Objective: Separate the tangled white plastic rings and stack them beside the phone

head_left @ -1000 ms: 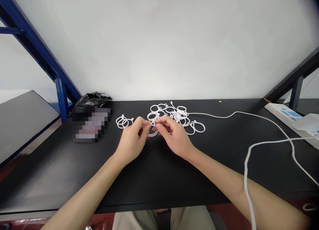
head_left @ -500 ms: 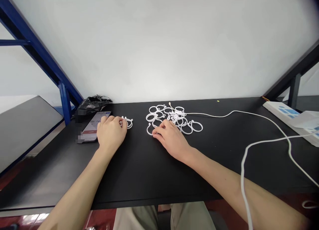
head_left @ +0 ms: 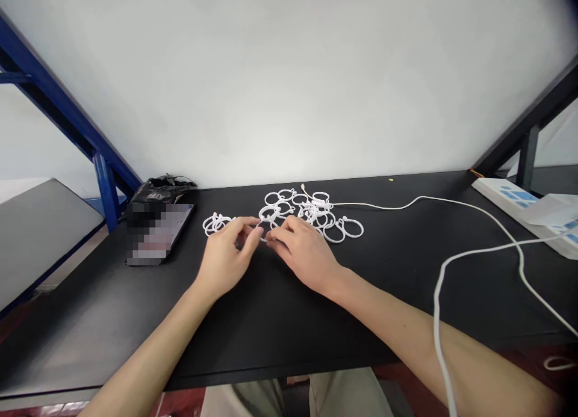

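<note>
My left hand (head_left: 226, 257) and my right hand (head_left: 307, 251) meet over the dark table at one white curtain ring (head_left: 264, 240). Left thumb and forefinger pinch its left side; the right fingertips close on its right side, and fingers hide part of it. Just beyond my right hand lies a loose heap of white curtain rings (head_left: 334, 231), several overlapping, with small knobs or eyelets. A smaller group of the same rings (head_left: 214, 223) rests to the left, behind my left hand.
A phone (head_left: 158, 233), partly blurred out, lies at the left before a crumpled black plastic bag (head_left: 162, 189). A white cable (head_left: 419, 198) runs from the heap to the right, and another strand crosses over my right forearm. A white power strip (head_left: 510, 200) sits far right on the black table (head_left: 383, 308).
My left hand has moved right, away from the small ring group, to the ring at my right fingertips. My right hand stays nearly in place. The view has shifted slightly.
</note>
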`<state>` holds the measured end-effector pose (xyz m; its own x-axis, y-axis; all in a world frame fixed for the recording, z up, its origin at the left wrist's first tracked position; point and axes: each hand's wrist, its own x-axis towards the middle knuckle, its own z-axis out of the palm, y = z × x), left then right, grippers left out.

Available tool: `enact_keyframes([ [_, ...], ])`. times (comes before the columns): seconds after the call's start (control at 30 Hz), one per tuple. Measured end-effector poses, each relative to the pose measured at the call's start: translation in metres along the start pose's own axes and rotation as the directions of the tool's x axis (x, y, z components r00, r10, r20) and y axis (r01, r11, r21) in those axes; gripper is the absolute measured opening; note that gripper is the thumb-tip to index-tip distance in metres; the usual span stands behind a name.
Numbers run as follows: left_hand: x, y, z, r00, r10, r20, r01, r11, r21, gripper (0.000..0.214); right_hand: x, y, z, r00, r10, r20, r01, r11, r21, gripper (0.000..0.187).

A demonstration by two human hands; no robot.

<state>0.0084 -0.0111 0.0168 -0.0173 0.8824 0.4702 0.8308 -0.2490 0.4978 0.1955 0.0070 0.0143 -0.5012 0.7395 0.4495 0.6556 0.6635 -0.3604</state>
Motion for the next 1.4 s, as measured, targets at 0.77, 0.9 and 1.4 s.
enact_keyframes([
  [0.77,-0.004,0.016,0.009,0.971,-0.200,0.131,0.239,0.838,-0.490,0.022,0.004,-0.001,0.000,0.956,0.292,-0.038,-0.216,0.781,0.585,0.009],
  [0.9,-0.005,0.017,0.009,0.977,-0.178,0.120,0.212,0.885,-0.414,0.019,0.002,0.000,0.001,0.966,0.253,-0.050,-0.182,0.806,0.563,0.013],
  [1.4,-0.009,0.011,0.009,0.983,-0.107,0.149,0.161,0.895,-0.416,0.018,-0.003,-0.002,-0.005,0.976,0.217,0.013,-0.186,0.801,0.569,0.014],
])
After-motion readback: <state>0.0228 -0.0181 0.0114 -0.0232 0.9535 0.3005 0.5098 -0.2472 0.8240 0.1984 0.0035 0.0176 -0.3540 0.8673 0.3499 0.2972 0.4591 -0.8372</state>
